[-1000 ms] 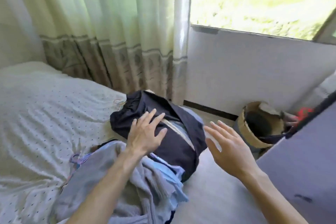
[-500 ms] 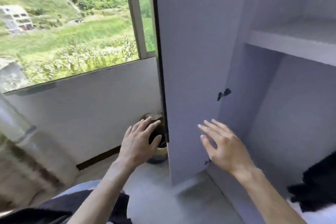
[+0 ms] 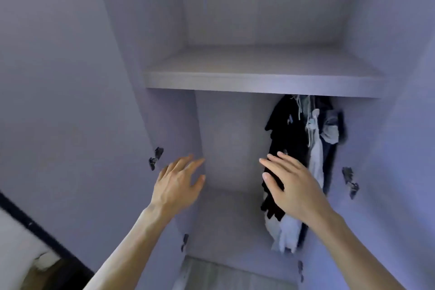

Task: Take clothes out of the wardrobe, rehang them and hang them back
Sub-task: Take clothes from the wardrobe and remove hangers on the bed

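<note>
Since half a second ago the view turns from the window and the door edge to face straight into the pale lilac-grey laminated-board wardrobe (image 3: pixel 235 139), and both hands come forward with it.

This wardrobe fills nearly the whole view. Its flat smooth left door (image 3: pixel 58 101) stands open at nine o'clock, I think so that the arms can reach in freely. At twelve o'clock a thick flat shelf of the same board (image 3: pixel 259 80) crosses the full width, and nothing lies on the part that shows.

Under the shelf, at about three o'clock, hangs the bunch of soft clothes (image 3: pixel 301 129): limp black cloth in front, a long white piece and some pale blue folded cloth behind it. They are pushed together against the right side, so the left part of the compartment is bare. The rail and the hangers are hidden by the shelf edge.

At five o'clock the right hand (image 3: pixel 292 183) is spread with straight fingers and holds nothing. It is just in front of the black cloth, and I cannot tell if it touches. My judgement is that it reaches for the next garment. At seven o'clock the left hand (image 3: pixel 179 181) is also spread and holds nothing.

Small dark metal hinges (image 3: pixel 155 158) sit on the side walls.
</note>
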The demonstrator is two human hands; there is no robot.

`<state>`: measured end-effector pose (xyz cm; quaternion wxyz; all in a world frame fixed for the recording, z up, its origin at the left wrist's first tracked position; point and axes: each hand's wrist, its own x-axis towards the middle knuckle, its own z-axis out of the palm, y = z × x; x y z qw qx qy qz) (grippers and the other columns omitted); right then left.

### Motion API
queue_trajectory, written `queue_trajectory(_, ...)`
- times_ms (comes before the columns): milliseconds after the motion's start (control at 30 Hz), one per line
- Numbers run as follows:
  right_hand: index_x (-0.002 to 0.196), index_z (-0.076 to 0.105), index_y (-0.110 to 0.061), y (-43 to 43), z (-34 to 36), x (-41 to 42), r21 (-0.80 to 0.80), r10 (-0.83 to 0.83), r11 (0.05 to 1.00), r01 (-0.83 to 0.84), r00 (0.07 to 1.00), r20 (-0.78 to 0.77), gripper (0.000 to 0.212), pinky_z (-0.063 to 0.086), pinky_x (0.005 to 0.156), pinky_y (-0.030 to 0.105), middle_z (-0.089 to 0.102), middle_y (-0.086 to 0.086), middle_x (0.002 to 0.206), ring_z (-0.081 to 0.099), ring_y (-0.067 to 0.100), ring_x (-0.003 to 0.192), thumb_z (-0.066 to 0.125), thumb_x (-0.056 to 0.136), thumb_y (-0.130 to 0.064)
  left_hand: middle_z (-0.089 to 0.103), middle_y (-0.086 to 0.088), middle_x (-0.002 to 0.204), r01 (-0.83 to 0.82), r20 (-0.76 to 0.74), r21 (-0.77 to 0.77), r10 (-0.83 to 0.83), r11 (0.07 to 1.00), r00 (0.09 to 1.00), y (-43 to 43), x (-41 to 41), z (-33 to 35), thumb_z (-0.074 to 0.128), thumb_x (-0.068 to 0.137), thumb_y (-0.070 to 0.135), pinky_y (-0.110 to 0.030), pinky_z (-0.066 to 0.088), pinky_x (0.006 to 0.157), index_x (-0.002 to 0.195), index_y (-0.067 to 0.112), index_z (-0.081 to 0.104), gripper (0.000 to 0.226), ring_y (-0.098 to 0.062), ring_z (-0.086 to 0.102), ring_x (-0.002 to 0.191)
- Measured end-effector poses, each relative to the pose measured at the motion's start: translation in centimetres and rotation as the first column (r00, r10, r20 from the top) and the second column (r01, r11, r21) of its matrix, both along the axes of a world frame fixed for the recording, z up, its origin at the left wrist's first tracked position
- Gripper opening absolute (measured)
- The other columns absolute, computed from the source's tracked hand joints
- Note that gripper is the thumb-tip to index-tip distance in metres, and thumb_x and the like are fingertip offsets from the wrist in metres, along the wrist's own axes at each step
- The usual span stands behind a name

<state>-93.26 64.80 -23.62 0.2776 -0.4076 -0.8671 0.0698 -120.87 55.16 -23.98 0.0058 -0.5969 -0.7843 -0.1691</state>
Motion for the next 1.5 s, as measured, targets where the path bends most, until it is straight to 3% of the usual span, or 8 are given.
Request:
queue_trajectory(167, 0.142, 0.057, -0.028, 4.1, 1.7, 4.9, 0.054, -0.249, 0.967, 0.25, 0.968, -0.035, 0.041, 0.023, 0.118, 0.028, 0.051, -0.007, 0.149, 0.034, 0.013, 0.146, 0.053, 0.101, -0.034, 0.033, 0.012, 0.157, 0.194, 0.051, 0.008, -0.194, 0.981, 0.98, 8.6, 4.1, -0.4, 0.043, 0.099, 0.053, -0.036, 0.022, 0.118, 0.149, 0.045, 0.034, 0.052, -0.015, 0.03, 0.143)
queue_trajectory(400, 0.145, 0.053, -0.019, 14.8, 5.9, 8.4, 0.274, -0.409, 0.84, 0.468, 0.878, -0.246, 0.042, 0.03, 0.119, 0.045, 0.039, 0.008, 0.158, 0.029, 0.027, 0.148, 0.052, 0.103, -0.023, 0.034, 0.014, 0.155, 0.363, 0.297, 0.02, -0.352, 0.931, 0.887, 20.5, 11.4, -0.9, 0.044, 0.098, 0.054, -0.04, 0.035, 0.113, 0.15, 0.042, 0.03, 0.055, -0.014, 0.034, 0.142)
queue_trajectory(667, 0.146, 0.051, -0.03, 27.0, 6.6, 9.7, 0.539, -0.485, 0.628, 0.561, 0.824, -0.293, 0.046, 0.01, 0.122, 0.057, 0.037, 0.007, 0.16, 0.025, 0.029, 0.151, 0.036, 0.105, -0.043, 0.031, 0.004, 0.156, 0.389, 0.555, -0.009, -0.318, 0.921, 0.768, 32.4, 17.5, -3.4, 0.046, 0.099, 0.053, -0.034, 0.039, 0.107, 0.156, 0.038, 0.018, 0.066, -0.02, 0.039, 0.14)
queue_trajectory(767, 0.141, 0.054, -0.032, 29.6, 5.6, 9.7, 0.635, -0.432, 0.512, 0.579, 0.812, -0.393, 0.042, 0.009, 0.122, 0.054, 0.045, 0.007, 0.154, 0.035, 0.027, 0.145, 0.038, 0.105, -0.045, 0.037, -0.001, 0.152, 0.366, 0.658, -0.016, -0.266, 0.93, 0.705, 36.0, 19.4, -4.3, 0.047, 0.099, 0.052, -0.025, 0.038, 0.099, 0.154, 0.044, 0.02, 0.062, -0.024, 0.045, 0.135)
queue_trajectory(933, 0.139, 0.054, -0.035, 31.9, 4.9, 9.2, 0.71, -0.427, 0.334, 0.62, 0.771, -0.472, 0.043, 0.017, 0.12, 0.054, 0.055, 0.008, 0.144, 0.044, 0.028, 0.137, 0.031, 0.104, -0.046, 0.043, -0.005, 0.15, 0.267, 0.748, 0.003, -0.179, 0.964, 0.64, 39.9, 22.0, -5.9, 0.052, 0.098, 0.049, -0.033, 0.037, 0.109, 0.156, 0.032, 0.024, 0.066, -0.024, 0.044, 0.137)
queue_trajectory(1133, 0.131, 0.061, -0.032, 32.6, 4.7, 9.3, 0.732, -0.397, 0.284, 0.62, 0.77, -0.499, 0.044, 0.02, 0.119, 0.054, 0.061, 0.008, 0.136, 0.048, 0.027, 0.132, 0.03, 0.104, -0.046, 0.064, 0.009, 0.09, 0.22, 0.87, 0.043, -0.144, 0.975, 0.471, 41.5, 23.4, -6.5, 0.061, 0.097, 0.031, -0.021, 0.051, 0.072, 0.144, 0.027, 0.044, 0.05, -0.01, 0.062, 0.078)
queue_trajectory(1333, 0.127, 0.062, -0.032, 32.7, 4.4, 9.2, 0.724, -0.4, 0.28, 0.631, 0.762, -0.509, 0.042, 0.021, 0.119, 0.054, 0.064, 0.007, 0.133, 0.05, 0.026, 0.131, 0.03, 0.104, -0.047, 0.068, 0.0, 0.089, 0.169, 0.963, -0.008, -0.038, 0.986, 0.268, 42.6, 21.6, -6.8, 0.067, 0.089, 0.014, -0.034, 0.052, 0.073, 0.114, 0.026, 0.059, 0.029, -0.018, 0.059, 0.069)
queue_trajectory(1500, 0.125, 0.063, -0.032, 32.8, 4.4, 9.5, 0.721, -0.407, 0.274, 0.636, 0.756, -0.512, 0.04, 0.02, 0.119, 0.053, 0.061, 0.005, 0.134, 0.05, 0.026, 0.131, 0.032, 0.103, -0.047, 0.063, -0.002, 0.085, 0.084, 0.948, -0.015, -0.013, 0.996, 0.319, 43.0, 20.8, -6.8, 0.059, 0.086, 0.015, -0.032, 0.048, 0.067, 0.096, 0.029, 0.057, 0.017, -0.022, 0.058, 0.075)
